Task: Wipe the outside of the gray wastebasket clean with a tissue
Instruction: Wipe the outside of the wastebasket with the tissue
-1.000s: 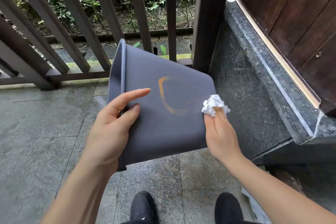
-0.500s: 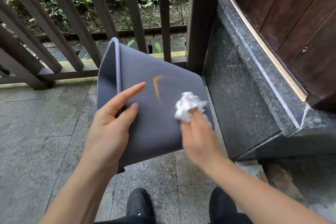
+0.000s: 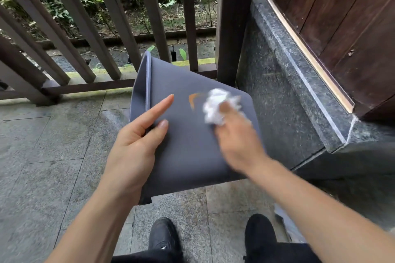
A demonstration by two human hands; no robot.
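The gray wastebasket is held up tilted on its side, its rim to the left and its flat wall facing me. My left hand grips it at the rim, thumb and forefinger lying on the outer wall. A short orange streak remains on the wall. My right hand, blurred by motion, presses a crumpled white tissue on the wall just right of the streak.
A dark wooden railing with greenery behind it closes the far side. A dark stone ledge under a wooden door runs along the right. Grey stone tiles cover the floor; my black shoes are below.
The right hand swept the tissue leftward from the basket's right edge over the orange ring; most of the ring is gone, only its upper-left arc is left. The left hand kept its grip.
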